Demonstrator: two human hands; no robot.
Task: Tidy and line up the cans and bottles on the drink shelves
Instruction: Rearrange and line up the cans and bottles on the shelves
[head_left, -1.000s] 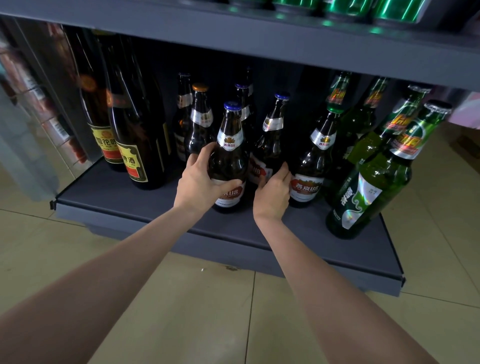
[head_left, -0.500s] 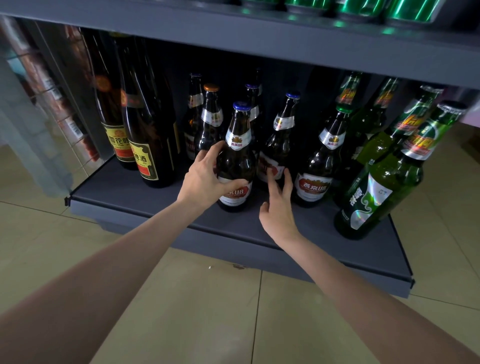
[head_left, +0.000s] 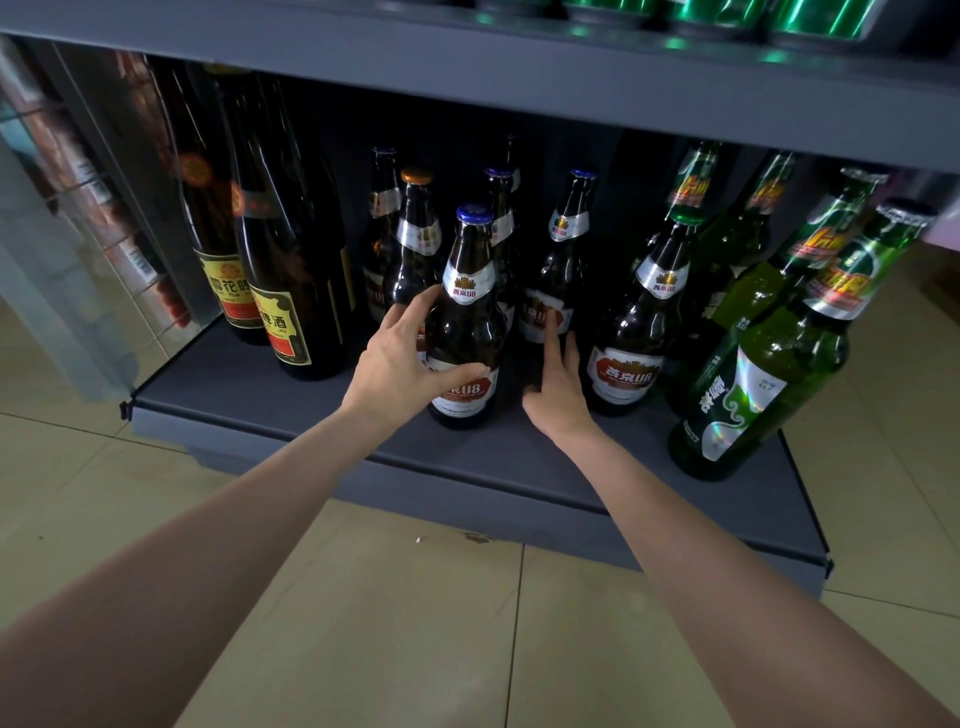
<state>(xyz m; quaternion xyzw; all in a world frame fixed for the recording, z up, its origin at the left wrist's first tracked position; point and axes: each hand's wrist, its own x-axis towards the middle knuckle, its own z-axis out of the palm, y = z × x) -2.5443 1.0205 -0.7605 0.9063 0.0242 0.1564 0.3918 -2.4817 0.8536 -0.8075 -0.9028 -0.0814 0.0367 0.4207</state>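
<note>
Head view, looking down at the bottom drink shelf (head_left: 291, 400), a dark grey board that crosses the middle of the frame just above a tiled floor (head_left: 415, 623). At centre, the left hand (head_left: 400, 364) grasps the front brown bottle (head_left: 467, 322): the thumb lies across its red-and-white lower label and the fingers curl round the left side of the body. This bottle stands upright near the shelf's front edge, capped in blue. Just right of it, the right hand (head_left: 558, 395) is released, fingers straight and pointing up the frame; the longest fingertip reaches the label of a second brown bottle (head_left: 561, 270) standing further back, though contact cannot be confirmed. To the right of that hand stands a third brown bottle (head_left: 639, 322) with the same red label, upright and apart from the hand. Behind the front bottle, at upper centre, more brown bottles (head_left: 415, 239) stand in a loose cluster, one with an orange cap. At left of the frame two tall dark bottles (head_left: 280, 244) with yellow labels stand one behind the other. At right, green bottles (head_left: 769, 374) form a group, the nearest one at the shelf's front right corner; they appear tilted toward the upper right, which may be lens distortion. Along the top of the frame runs the upper shelf (head_left: 519, 83), carrying green cans (head_left: 810, 15) of which only the lower parts show.
</note>
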